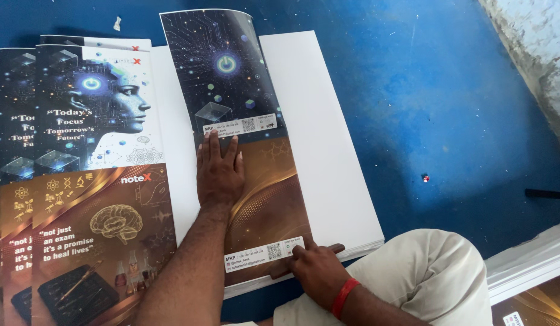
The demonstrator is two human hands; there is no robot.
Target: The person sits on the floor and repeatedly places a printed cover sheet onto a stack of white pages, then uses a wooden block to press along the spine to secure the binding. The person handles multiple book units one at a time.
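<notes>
**Two hands pressed on a printed cover sheet over a stack of white paper**

Head view. The left hand [219,172] lay flat, palm down and fingers together and extended, on the glossy printed cover sheet [247,139], whose upper half showed a dark blue circuit pattern and whose lower half a brown and gold pattern. The fingertips reached the white label strip at the boundary between the two halves; the hand gripped nothing. The right hand [313,271], a red band [343,297] at its wrist, rested at the near edge of the same sheet, its fingers curled onto a dark wooden stick-like tool [304,261] that lay along that edge beside a second white label strip. Whether the fingers fully closed around the tool could not be told. The two hands were well apart, one near the sheet's middle and one at its lower end.

The cover sheet lay on a thick stack of plain white paper [328,151], its far end curling slightly upward. The stack rested on a blue floor [443,90]. To the left of the stack, touching or overlapping it, lay a fanned pile of similar printed covers [93,181] bearing a blue profile design above and a brown design with a brain drawing below. The person's knee in light cloth [425,271] showed at lower right.
</notes>
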